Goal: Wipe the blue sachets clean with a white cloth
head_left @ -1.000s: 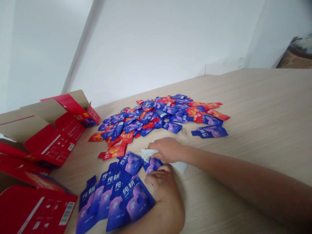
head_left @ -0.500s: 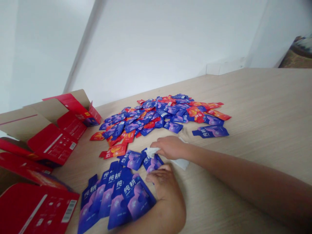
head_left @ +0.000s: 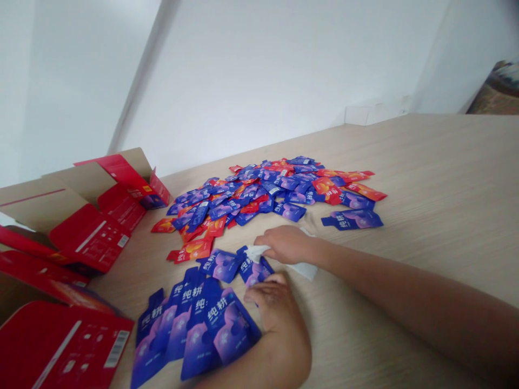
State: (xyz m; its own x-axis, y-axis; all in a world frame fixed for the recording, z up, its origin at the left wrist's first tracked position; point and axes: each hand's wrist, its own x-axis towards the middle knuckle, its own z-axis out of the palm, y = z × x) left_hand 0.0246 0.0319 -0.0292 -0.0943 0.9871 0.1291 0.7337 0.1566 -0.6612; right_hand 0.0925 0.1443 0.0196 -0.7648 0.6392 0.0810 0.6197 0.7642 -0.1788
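My left hand (head_left: pixel 271 296) is closed on the lower edge of a blue-and-purple pouch (head_left: pixel 252 272) that lies on the table. Bunched in the fingers of my right hand (head_left: pixel 287 243) is a white tissue (head_left: pixel 257 252), which touches the spout end of that same pouch. Part of the tissue trails out behind the right hand onto the tabletop. Another blue pouch (head_left: pixel 219 265) lies just left of the held one. Several overlapping blue pouches (head_left: pixel 200 324) lie face up in front of my left forearm. The left fingertips are partly hidden.
A wide heap of blue and red pouches (head_left: pixel 251 192) spreads across the table (head_left: pixel 425 216) beyond my hands. One blue pouch (head_left: pixel 352 219) lies apart on the right. Open red cartons (head_left: pixel 87 235) line the left side. A white wall (head_left: pixel 279 75) stands behind.
The tissue in my right hand has shifted very slightly to the right over the pouch. My left hand keeps its hold, and the whole view has moved a little.
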